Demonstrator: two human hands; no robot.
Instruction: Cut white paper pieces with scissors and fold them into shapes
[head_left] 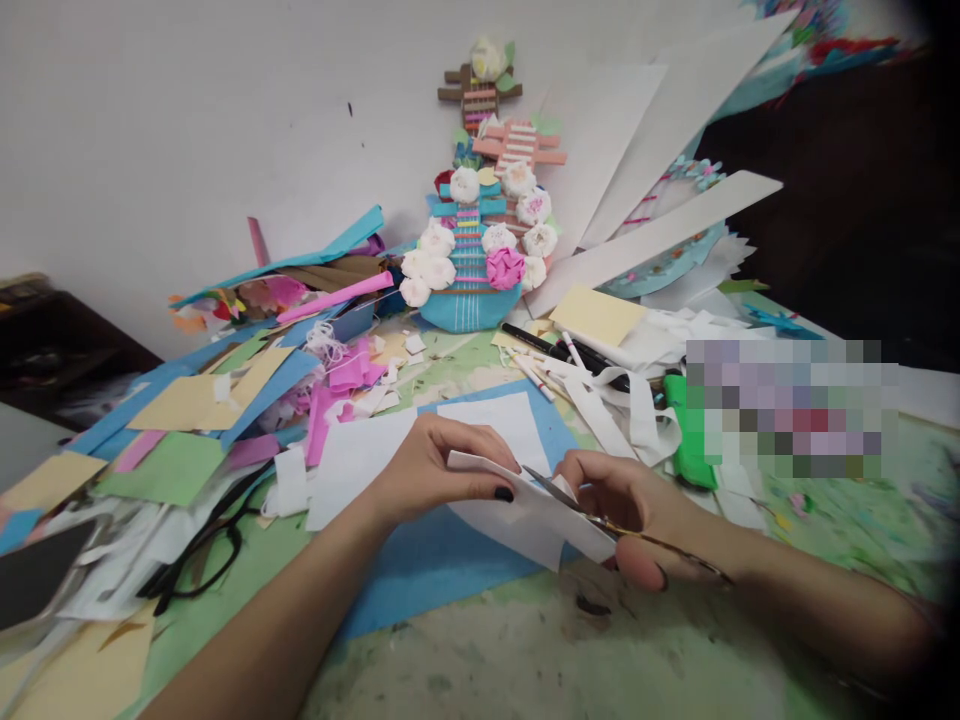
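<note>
My left hand (457, 460) pinches a piece of white paper (491, 488) between thumb and fingers, above the middle of the table. A pair of scissors (637, 537) is in my right hand (626, 500), with its blades pointing left along the edge of that paper. Whether the blades are closed on the paper is hard to make out. Beneath both hands lie white sheets (360, 460) on top of a blue sheet (420, 575).
Paper lute-like crafts (471, 300) with white flowers lean on the wall. Scraps of coloured paper (180, 470), black glasses (217, 550) and a phone (45, 570) lie left. Pens (536, 343), white strips (645, 410) and a green object (690, 435) lie right.
</note>
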